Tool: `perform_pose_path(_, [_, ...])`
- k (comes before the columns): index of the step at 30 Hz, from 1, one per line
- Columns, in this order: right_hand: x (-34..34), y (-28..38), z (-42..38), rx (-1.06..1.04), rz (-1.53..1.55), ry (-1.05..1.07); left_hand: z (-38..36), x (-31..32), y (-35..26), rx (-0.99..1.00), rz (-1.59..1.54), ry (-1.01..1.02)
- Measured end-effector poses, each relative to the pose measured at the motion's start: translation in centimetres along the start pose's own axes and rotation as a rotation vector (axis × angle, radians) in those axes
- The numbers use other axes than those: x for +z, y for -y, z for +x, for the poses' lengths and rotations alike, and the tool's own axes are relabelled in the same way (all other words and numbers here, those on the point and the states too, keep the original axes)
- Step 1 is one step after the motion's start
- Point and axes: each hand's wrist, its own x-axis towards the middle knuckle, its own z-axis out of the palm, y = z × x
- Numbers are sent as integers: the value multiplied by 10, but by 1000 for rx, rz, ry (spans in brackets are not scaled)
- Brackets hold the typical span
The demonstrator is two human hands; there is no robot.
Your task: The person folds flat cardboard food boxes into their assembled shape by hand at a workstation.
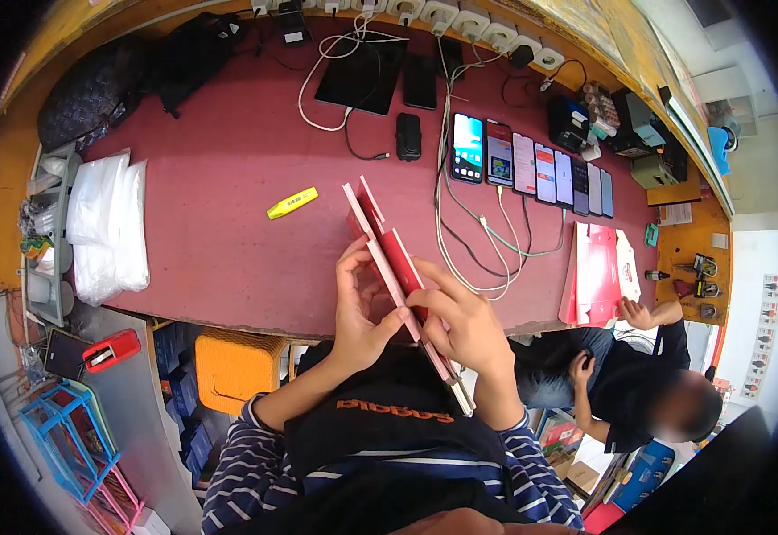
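A red and white cardboard piece with folded flaps (pixel 399 258), like a partly folded box, is held on edge above the front of the table. My left hand (pixel 359 314) grips its left panel, the thumb on the near face and the fingers bent round behind. My right hand (pixel 463 316) is on the opposite side, fingers curled against the red panel. The cardboard's lower end points toward my chest. A yellow highlighter (pixel 292 203) lies on the table beyond my left hand.
Several lit phones (pixel 522 165) stand in a row, with charging cables (pixel 447 223) nearby. A tablet (pixel 362 76) and a black case (pixel 408 136) lie farther back. White plastic bags (pixel 108 227) are at left. At right, a seated co-worker (pixel 638 383) touches a flat red carton (pixel 598 276).
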Motion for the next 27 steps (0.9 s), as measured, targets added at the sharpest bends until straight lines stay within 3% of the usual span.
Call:
perform_pose_path(14, [-4,3,3,-72,-38,51,-1,-2,-1,35,6,9])
perform_pose_path(20, [-1,6,2,-18,-17,-48,-1,-2,-1,44,9,13])
perform_pose_path(22, [-3,2,-1,-37,-100,102,0,-2,0,43,-3,19])
perform_pose_path(27, [-5,8,1,-34,-66,88,0,-3,-1,21,-28,35])
